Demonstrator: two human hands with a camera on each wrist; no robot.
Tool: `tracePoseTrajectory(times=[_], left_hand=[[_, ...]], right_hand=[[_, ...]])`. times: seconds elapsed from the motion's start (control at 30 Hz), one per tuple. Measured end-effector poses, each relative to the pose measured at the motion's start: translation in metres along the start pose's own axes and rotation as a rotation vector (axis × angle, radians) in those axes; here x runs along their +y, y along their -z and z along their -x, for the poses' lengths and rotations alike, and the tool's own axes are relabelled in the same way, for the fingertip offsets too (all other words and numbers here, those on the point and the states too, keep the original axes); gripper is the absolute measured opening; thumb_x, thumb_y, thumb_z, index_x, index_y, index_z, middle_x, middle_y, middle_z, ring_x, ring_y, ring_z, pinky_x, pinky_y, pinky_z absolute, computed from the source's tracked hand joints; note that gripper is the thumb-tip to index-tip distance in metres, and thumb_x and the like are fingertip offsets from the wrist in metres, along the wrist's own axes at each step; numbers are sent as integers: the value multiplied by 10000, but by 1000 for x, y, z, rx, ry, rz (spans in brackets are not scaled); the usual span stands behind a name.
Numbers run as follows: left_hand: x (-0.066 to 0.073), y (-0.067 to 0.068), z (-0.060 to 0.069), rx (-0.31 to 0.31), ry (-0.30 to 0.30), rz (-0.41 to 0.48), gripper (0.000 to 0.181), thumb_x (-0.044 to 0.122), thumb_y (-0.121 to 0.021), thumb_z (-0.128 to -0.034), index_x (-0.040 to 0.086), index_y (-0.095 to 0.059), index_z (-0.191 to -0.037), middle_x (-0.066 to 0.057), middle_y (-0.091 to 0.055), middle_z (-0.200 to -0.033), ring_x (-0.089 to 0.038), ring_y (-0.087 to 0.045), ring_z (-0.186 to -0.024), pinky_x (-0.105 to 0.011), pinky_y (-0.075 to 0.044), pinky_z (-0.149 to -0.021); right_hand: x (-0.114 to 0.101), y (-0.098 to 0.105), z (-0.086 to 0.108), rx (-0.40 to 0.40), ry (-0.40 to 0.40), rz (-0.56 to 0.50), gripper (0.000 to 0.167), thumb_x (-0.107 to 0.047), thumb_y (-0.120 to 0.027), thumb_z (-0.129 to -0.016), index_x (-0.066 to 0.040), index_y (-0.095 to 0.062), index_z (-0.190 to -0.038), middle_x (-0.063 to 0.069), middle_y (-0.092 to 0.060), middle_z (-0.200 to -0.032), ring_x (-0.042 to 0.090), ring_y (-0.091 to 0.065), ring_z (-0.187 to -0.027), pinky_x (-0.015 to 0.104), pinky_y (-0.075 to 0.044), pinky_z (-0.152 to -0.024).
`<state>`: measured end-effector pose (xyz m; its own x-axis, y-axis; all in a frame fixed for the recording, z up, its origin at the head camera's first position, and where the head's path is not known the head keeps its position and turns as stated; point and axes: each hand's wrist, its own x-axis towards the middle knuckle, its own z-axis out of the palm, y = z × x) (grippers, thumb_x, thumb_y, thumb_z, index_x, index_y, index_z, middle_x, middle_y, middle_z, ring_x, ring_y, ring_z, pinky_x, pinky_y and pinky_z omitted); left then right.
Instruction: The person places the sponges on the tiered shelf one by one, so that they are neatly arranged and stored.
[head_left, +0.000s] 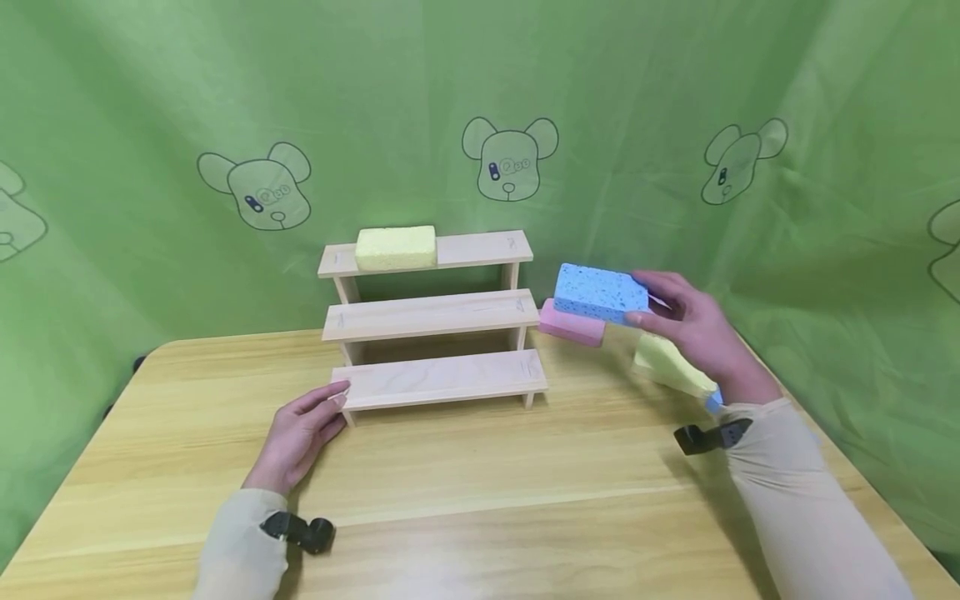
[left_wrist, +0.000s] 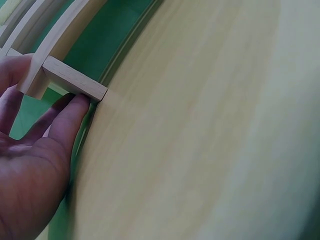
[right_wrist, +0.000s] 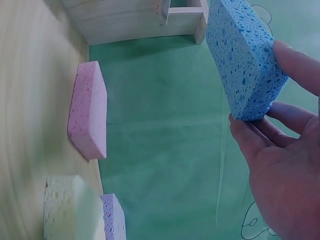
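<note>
A three-tier wooden rack (head_left: pixel 435 315) stands at the back of the table, with a yellow sponge (head_left: pixel 396 248) on the left of its top tier. My left hand (head_left: pixel 298 435) grips the left end of the lowest tier, thumb on the board and fingers at its leg (left_wrist: pixel 75 77). Right of the rack, my right hand (head_left: pixel 693 329) holds a blue sponge (head_left: pixel 598 292) by its right end, in the air; the right wrist view shows this blue sponge (right_wrist: pixel 242 60) between thumb and fingers. Behind and below it a pink sponge (head_left: pixel 572 323) lies on the table.
Under my right forearm lie a pale yellow sponge (head_left: pixel 671 364) and a partly hidden blue piece (head_left: pixel 715 401). A purple sponge (right_wrist: pixel 114 217) shows beside the pale one in the right wrist view. A green curtain (head_left: pixel 405 100) hangs behind the wooden table (head_left: pixel 450 517).
</note>
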<state>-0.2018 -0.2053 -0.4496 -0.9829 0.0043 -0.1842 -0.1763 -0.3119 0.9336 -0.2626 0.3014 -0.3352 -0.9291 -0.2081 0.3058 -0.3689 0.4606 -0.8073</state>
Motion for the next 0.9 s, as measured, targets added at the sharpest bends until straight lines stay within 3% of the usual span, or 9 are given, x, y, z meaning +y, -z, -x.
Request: tracePoseTrajectory(times=[0.3,0.67,0.9], left_hand=[[1,0,1,-1,-2,-5,198,41,-645,-948,119,-728,-1111,-168,-428,-1434,-152,-612,-1111,-333,-471,-1013],[1,-1,0,-5,-11,-5,214,41,-644,-949,86,-716,-1146,-165,-445,-1415,-155,-612,-1112,-336,-471,-1014],[0,0,0,-3,-3,-3,197,45,-646,-948,114,-724,-1116,-180,-418,-1443,-156,-613,-1111,-334,-470,-1015]], right_hand=[[-9,-6,-10,-3,8,-22,586,-96,-717,-910,-5,-472,-1435,114,-438,-1424,295,-441,-1308,260,-379,-1082],[-19,-9,-16,3,26,-8,575,-133,-675,-945,-36,-444,-1463,91,-423,-1442,330,-428,-1304,152,-423,-994],[-21,-14,-21,-5,60,-40,570,-57,-662,-938,11,-430,-1455,156,-411,-1446,361,-417,-1315,266,-385,-1081]])
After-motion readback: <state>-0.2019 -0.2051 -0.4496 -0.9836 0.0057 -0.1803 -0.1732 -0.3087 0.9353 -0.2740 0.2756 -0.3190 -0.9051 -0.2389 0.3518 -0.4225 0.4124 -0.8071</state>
